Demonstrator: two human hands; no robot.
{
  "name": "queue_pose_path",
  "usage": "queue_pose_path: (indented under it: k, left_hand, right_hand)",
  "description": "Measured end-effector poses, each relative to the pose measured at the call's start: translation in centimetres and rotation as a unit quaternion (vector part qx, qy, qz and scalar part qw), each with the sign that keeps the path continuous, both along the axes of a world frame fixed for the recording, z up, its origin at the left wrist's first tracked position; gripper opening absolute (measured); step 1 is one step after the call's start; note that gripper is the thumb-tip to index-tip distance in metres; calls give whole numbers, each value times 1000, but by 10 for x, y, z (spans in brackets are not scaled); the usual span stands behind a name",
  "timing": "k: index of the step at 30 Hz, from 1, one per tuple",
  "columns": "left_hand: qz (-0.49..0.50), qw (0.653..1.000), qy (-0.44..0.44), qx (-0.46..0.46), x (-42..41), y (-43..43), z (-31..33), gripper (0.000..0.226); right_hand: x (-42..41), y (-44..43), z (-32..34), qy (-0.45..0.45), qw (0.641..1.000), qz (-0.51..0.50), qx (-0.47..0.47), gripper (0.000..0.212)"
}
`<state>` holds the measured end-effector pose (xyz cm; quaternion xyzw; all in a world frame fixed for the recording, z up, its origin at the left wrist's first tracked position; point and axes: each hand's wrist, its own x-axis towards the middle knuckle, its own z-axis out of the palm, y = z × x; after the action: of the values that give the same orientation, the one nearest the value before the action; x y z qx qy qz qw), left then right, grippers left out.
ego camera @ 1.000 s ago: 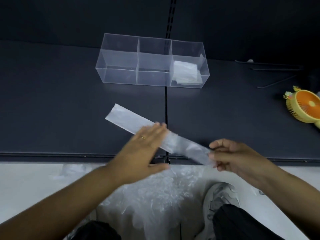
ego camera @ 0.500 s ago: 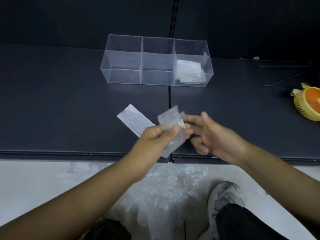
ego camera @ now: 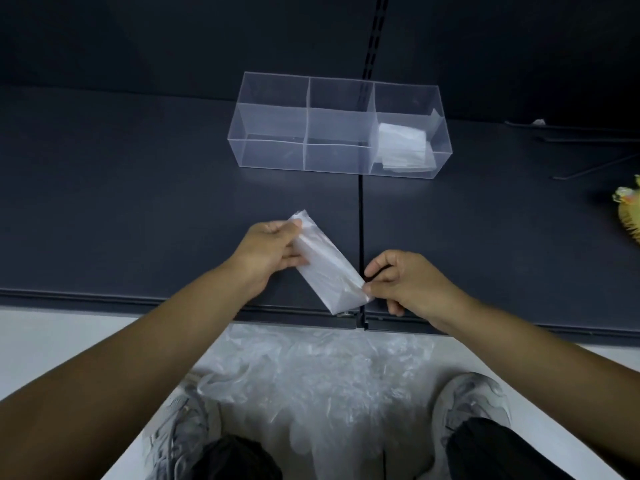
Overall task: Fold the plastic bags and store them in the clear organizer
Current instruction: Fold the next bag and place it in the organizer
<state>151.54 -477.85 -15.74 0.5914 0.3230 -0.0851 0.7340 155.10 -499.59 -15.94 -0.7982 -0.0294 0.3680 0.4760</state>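
Head view: I have both hands over the front part of the dark bench [ego camera: 138, 202]. The left hand [ego camera: 273, 251] grips the upper-left end of the folded plastic bag [ego camera: 325, 268], thumb on top and fingers curled underneath. The right hand [ego camera: 405, 282] pinches the lower-right corner between thumb and forefinger, with the other fingers loosely curled.

The bag is a narrow milky strip lying diagonally. Its far end points up-left and its near end is at the bench's front lip, just beside the panel seam [ego camera: 360, 220]. I can't tell whether it rests on the bench or is held just off it.

The clear organizer [ego camera: 273, 154] sits further back, straddling the seam, three compartments across. The right compartment holds a stack of folded bags [ego camera: 403, 147]. Its near wall stands between the hands and the compartments.

Around it:
- A yellow object [ego camera: 628, 213] at the right edge, cut by the frame, well apart from the hands.
- Thin dark rods [ego camera: 588, 168] lying back right on the bench.
- A slotted upright [ego camera: 374, 39] in the back panel behind the organizer.
- A heap of loose clear bags [ego camera: 311, 375] on the pale floor [ego camera: 52, 341] below the bench edge, between a grey left shoe [ego camera: 176, 431] and right shoe [ego camera: 474, 400].
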Motion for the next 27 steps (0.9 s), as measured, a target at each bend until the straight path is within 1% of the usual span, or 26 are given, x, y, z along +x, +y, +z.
queue_pose_path:
  k: [3, 4, 6, 7, 8, 9, 10, 12, 14, 16, 20, 24, 25, 26, 27]
  left_hand:
    - [70, 997, -17, 15, 5, 12, 3, 22]
    - [98, 994, -20, 37, 2, 14, 3, 21]
    - [144, 981, -17, 132, -14, 9, 5, 18]
    - [152, 974, -20, 166, -27, 2, 5, 14]
    - [137, 977, -24, 165, -41, -8, 5, 11]
    - [95, 987, -24, 129, -54, -20, 5, 11]
    - [38, 996, -19, 72, -66, -33, 7, 14]
    - [-79, 997, 2, -22, -83, -51, 7, 21]
    - [-151, 987, 12, -61, -90, -60, 5, 28]
    - [-180, 982, 15, -64, -93, -61, 4, 32]
    - [-203, 978, 29, -24, -105, -57, -2, 23]
    - [-230, 973, 10, 26, -111, -51, -5, 20]
    - [-235, 970, 0, 61, -111, -51, -4, 17]
    - [-237, 964, -21, 120, -111, -51, -5, 15]
    - [-237, 947, -58, 211, -110, -50, -6, 14]
  right_hand:
    - [-2, 0, 0, -2, 1000, -6, 2, 18]
    - [-3, 0, 0, -2, 1000, -6, 5, 17]
    - [-3, 0, 0, -1, 1000, -5, 9, 16]
    - [-3, 0, 0, -1, 1000, -4, 10, 16]
    - [-2, 0, 1, -1, 1000, -2, 11, 16]
    - [-2, -1, 1, -2, 1000, -1, 10, 16]
    - [-2, 0, 1, -4, 1000, 0, 9, 16]
    - [-3, 0, 1, -9, 1000, 2, 6, 16]
    - [-3, 0, 1, -12, 1000, 5, 2, 16]
    - [-4, 0, 1, -12, 1000, 3, 0, 15]
    - [-4, 1, -1, -7, 1000, -12, -4, 15]
    - [-3, 2, 0, -6, 1000, -5, -13, 15]
    - [-3, 3, 1, -8, 1000, -2, -16, 15]
    - [-3, 3, 1, -12, 1000, 0, -19, 15]
    - [-3, 4, 1, -18, 1000, 1, -23, 15]
